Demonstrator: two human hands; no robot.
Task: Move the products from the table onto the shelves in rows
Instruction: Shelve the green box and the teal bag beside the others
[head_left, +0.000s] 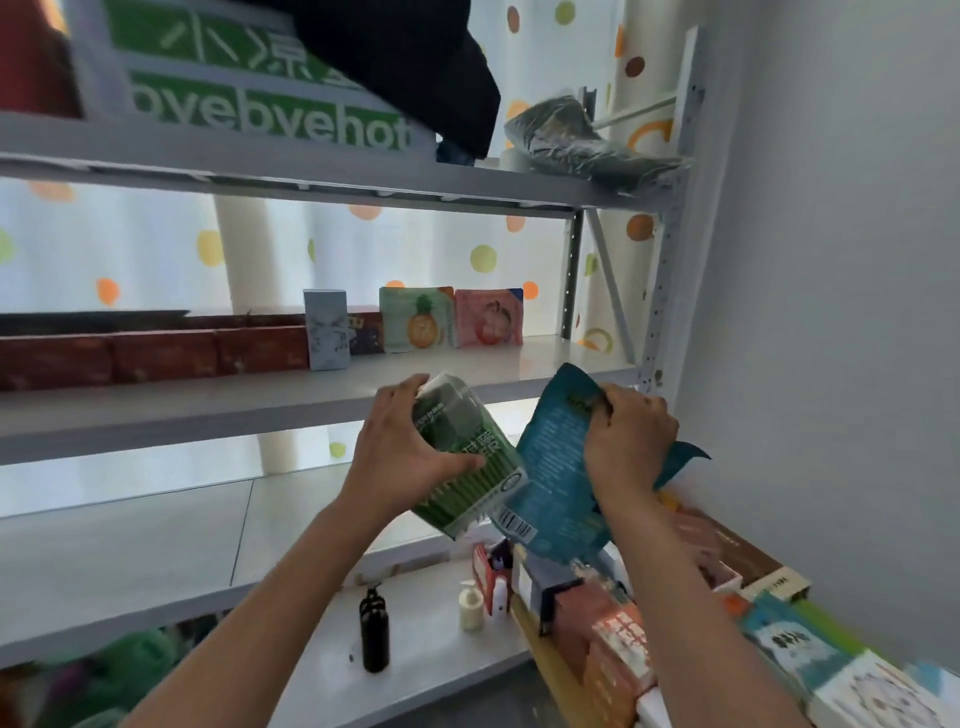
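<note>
Two products are held in the air in front of the grey metal shelf (311, 400). A green striped plastic pack (467, 457) is gripped by the left hand (400, 447), with the fingers curled over its top and the thumb pressed against its lower side; the pack is tilted, its bottom edge pointing down to the right. A teal foil pouch with small white print (556, 467) is pinched at its upper edge by the right hand (628, 441), fingers curled round the crumpled material; the pouch hangs just beside the green pack, touching or overlapping its lower corner.

Beyond the hands, on the shelf board, are ranged: a pale blue upright box (326, 329), a green pineapple sachet (418, 318) and a pink peach sachet (489, 317), side by side; a row of dark red boxes (156, 353) extends to the left of these.

Below the hands, on a lower shelf board, a black bottle (375, 631) and a small cream pump bottle (471, 607) stand upright, well apart. Below and right of the right hand, assorted boxes and packets (618, 639) are piled on a wooden table edge (545, 660).
</note>
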